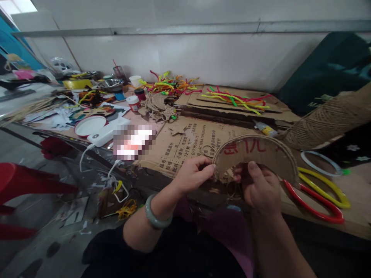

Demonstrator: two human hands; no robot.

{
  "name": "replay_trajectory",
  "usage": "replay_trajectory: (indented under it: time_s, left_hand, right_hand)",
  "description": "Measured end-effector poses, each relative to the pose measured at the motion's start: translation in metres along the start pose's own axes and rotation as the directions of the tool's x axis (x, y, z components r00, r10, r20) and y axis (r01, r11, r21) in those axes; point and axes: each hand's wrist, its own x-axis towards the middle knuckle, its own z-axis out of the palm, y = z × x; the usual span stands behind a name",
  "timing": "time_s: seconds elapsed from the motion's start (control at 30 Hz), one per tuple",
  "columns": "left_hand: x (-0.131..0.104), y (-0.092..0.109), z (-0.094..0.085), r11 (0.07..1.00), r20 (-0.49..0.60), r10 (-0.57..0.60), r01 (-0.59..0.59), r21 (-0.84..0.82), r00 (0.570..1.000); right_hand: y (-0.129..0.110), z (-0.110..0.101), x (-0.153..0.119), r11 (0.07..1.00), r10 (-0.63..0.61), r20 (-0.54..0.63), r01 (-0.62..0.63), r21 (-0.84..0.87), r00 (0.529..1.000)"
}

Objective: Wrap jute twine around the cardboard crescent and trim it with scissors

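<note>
A round hoop [256, 137] wrapped in brown twine stands tilted above the front of the work table. My left hand [195, 173] is closed, thumb and fingers pinching the hoop's left edge; a pale green bangle [156, 214] circles that wrist. Inside the hoop's lower part, my right hand [262, 185] is closed with the thumb on top. A loose strand of twine [233, 190] hangs by its fingertips, though the grip itself is partly hidden. Red-handled scissors [319, 206] and a yellow ring-shaped handle [327, 187] lie to the right of it.
Printed cardboard [156, 154] covers the table, with a cardboard star [179, 130] on it. At right are a large twine spool [321, 116], a small glue bottle [265, 128] and a white ring [320, 162]. Colourful pipe cleaners [234, 98], a white power bank [108, 131] and a red stool [26, 181] also show.
</note>
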Motion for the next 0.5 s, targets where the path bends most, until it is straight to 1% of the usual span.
replay_trajectory:
  time_s: [0.13, 0.2, 0.3, 0.37, 0.43, 0.5]
  left_hand:
    - [0.0, 0.002, -0.001, 0.999, -0.005, 0.0, 0.0, -0.053, 1.0]
    - [0.0, 0.002, -0.001, 0.997, -0.007, 0.017, -0.017, -0.073, 1.0]
    - [0.0, 0.002, -0.002, 0.997, -0.017, 0.024, -0.025, -0.079, 1.0]
    - [0.001, 0.0, -0.001, 0.997, -0.036, 0.032, -0.035, -0.071, 0.999]
    - [0.001, -0.003, -0.001, 0.994, -0.075, 0.053, -0.06, -0.091, 0.996]
    - [0.002, -0.006, 0.0, 0.987, -0.13, 0.076, -0.093, -0.133, 0.989]
  right_hand:
    - [-0.004, -0.001, 0.0, 0.999, -0.026, 0.01, 0.026, 0.033, 1.0]
    - [-0.004, -0.003, 0.002, 0.998, -0.044, -0.022, 0.045, 0.05, 0.999]
    - [-0.006, -0.005, 0.005, 0.99, -0.049, -0.124, 0.065, 0.124, 0.991]
    - [-0.008, -0.003, 0.007, 0.979, -0.048, -0.212, 0.089, 0.186, 0.976]
    - [-0.01, -0.001, 0.008, 0.966, -0.041, -0.288, 0.111, 0.232, 0.957]
    - [-0.011, 0.001, 0.007, 0.96, -0.027, -0.319, 0.114, 0.255, 0.947]
